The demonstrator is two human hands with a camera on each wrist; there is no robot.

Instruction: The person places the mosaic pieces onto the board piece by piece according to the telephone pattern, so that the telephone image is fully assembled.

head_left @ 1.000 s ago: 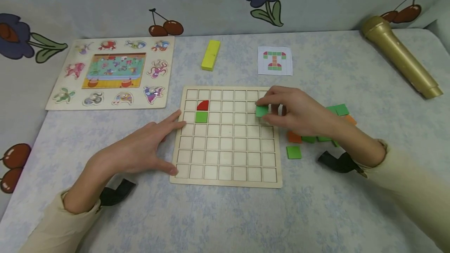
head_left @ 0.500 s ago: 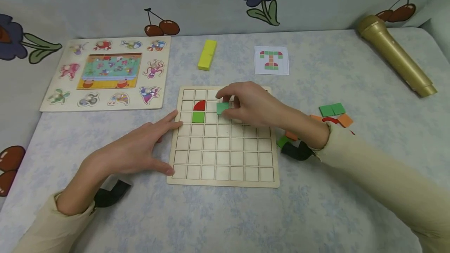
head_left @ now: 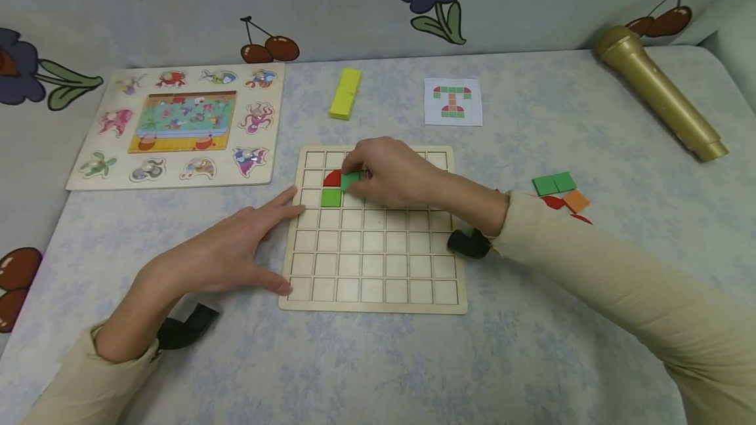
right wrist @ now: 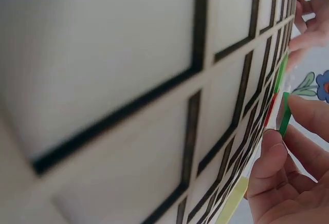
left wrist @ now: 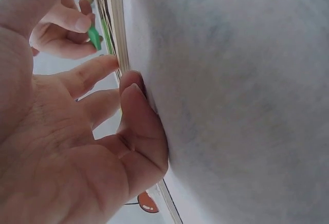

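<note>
A wooden grid board [head_left: 372,309] lies on the cloth-covered table. My left hand [head_left: 230,251] rests against its left side with fingers and thumb spread, touching the rim. Between thumb and fingers, my right hand [head_left: 392,172] pinches a green square tile [head_left: 350,181]. That tile is just right of a red quarter-round tile [head_left: 333,178] set in a cell. Below the red piece, another green square [head_left: 331,198] fills a cell. In the right wrist view the pinched green tile [right wrist: 285,116] stands tilted at the board's surface; whether it touches the cell cannot be told.
Loose green tiles [head_left: 554,183], an orange tile [head_left: 575,201] and red pieces [head_left: 552,202] lie right of the board, partly behind the right sleeve. Farther back are a picture card [head_left: 453,117], a yellow block [head_left: 345,94], a sea-animal puzzle [head_left: 248,179] and a gold microphone [head_left: 661,94].
My right hand has carried the green tile leftward across the board, from its right side to beside the red piece. My left hand has stayed at the rim.
</note>
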